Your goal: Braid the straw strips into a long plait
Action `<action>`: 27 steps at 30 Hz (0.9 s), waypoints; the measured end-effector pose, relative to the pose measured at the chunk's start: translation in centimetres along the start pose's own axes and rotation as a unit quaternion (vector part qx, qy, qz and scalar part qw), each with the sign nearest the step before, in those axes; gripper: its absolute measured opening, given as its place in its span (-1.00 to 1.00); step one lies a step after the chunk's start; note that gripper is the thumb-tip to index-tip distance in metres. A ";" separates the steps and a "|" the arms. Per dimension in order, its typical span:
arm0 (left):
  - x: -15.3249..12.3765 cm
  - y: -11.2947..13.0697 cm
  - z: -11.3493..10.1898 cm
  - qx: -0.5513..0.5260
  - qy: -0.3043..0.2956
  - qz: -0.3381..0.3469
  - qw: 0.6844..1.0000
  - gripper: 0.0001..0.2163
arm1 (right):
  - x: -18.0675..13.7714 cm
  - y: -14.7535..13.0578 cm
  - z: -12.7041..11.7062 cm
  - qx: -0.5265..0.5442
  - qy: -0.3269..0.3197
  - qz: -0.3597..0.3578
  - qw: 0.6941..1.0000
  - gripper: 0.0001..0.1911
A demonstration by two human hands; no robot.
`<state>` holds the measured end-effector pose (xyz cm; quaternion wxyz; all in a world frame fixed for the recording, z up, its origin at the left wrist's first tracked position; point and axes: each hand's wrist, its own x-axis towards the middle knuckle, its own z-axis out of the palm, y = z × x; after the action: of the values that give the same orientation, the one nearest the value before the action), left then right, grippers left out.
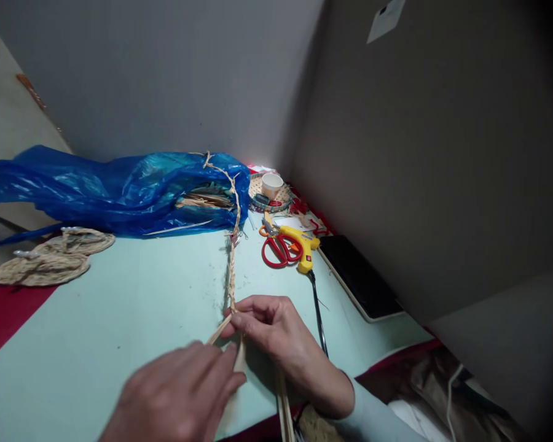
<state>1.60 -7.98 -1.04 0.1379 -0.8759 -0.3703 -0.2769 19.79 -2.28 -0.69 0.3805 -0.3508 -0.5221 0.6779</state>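
Right hand (288, 344): the braid (231, 270) is pinched at its near end between thumb and forefinger.
Left hand (175, 393): blurred and cut off below; its fingers are curled toward a strand (218, 329), but whether this is gripped cannot be told.
Braid: laid up the middle of the table (142, 307), its far part draped over the blue bag (96, 190).
Loose strands (283, 405): partly hidden by the right wrist, cut off below.
Blue bag: dried straw (207, 200) is glimpsed through its opening.
Right of braid: red-handled scissors (284, 247) are set against a yellow glue gun (304, 245); its black cord (320, 322) is hidden at the right wrist.
Far end: a cup (271, 184) is held on a woven tray (257, 186).
Room: bounded by straw sandals (41, 270) at left, narrowed by a tablet (359, 276) and wall (419, 153) at right.
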 end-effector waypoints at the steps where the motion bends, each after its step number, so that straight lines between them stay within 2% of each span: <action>1: 0.5 -0.8 -0.5 -0.073 0.006 -0.071 0.995 -0.78 | 0.0 -0.1 0.0 0.001 -0.004 -0.006 1.000 -0.72; 2: 1.1 -1.5 -0.9 -0.145 0.001 -0.152 0.978 -0.81 | -0.1 -0.2 0.0 0.001 -0.011 -0.012 1.000 -0.72; 3: 1.9 -2.2 -1.1 -0.210 -0.026 -0.241 0.947 -0.84 | -0.1 -0.3 0.1 0.004 -0.019 -0.020 1.000 -0.72; 4: 2.6 -2.7 -1.0 -0.289 -0.067 -0.314 0.902 -0.83 | -0.1 -0.3 0.1 0.007 -0.025 -0.028 0.999 -0.72; 5: 3.3 -3.1 -0.8 -0.385 -0.113 -0.359 0.843 -0.80 | -0.1 -0.2 0.1 0.006 -0.027 -0.035 0.999 -0.73; 7: 4.2 -3.3 0.2 -0.556 -0.192 -0.420 0.691 -0.77 | -0.1 0.0 0.1 -0.018 -0.019 -0.052 0.998 -0.76; 8: 4.3 -3.2 0.8 -0.605 -0.206 -0.440 0.631 -0.75 | -0.1 0.0 0.1 -0.040 -0.012 -0.059 0.997 -0.78; 9: 4.4 -3.0 1.3 -0.631 -0.209 -0.455 0.593 -0.73 | -0.1 0.0 0.0 -0.067 -0.007 -0.067 0.995 -0.77; 10: 4.3 -2.8 1.8 -0.638 -0.205 -0.466 0.578 -0.72 | -0.1 -0.1 -0.1 -0.099 -0.007 -0.074 0.992 -0.75; 11: 4.1 -2.6 2.2 -0.634 -0.199 -0.469 0.582 -0.71 | -0.2 -0.2 -0.2 -0.132 -0.009 -0.082 0.988 -0.72; 15: 3.4 -2.5 2.6 -0.587 -0.208 -0.448 0.642 -0.64 | -0.7 -1.2 -0.2 -0.285 0.002 -0.105 0.953 -0.66; 20: 3.2 -3.0 2.2 -0.501 -0.175 -0.448 0.719 -0.68 | -1.8 -0.6 0.4 -0.474 0.074 -0.136 0.867 -0.73; 23: 3.1 -3.0 2.3 -0.481 -0.151 -0.468 0.726 -0.67 | -2.4 0.2 0.8 -0.556 0.101 -0.168 0.808 -0.73; 27: 2.8 -2.5 2.6 -0.512 -0.123 -0.494 0.692 -0.74 | -3.0 1.0 1.5 -0.652 0.125 -0.263 0.701 -0.82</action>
<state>2.37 -3.52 -1.37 -0.5354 -0.5273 -0.5644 -0.3416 19.70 -5.76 -1.06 0.2812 -0.4412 -0.8522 -0.0091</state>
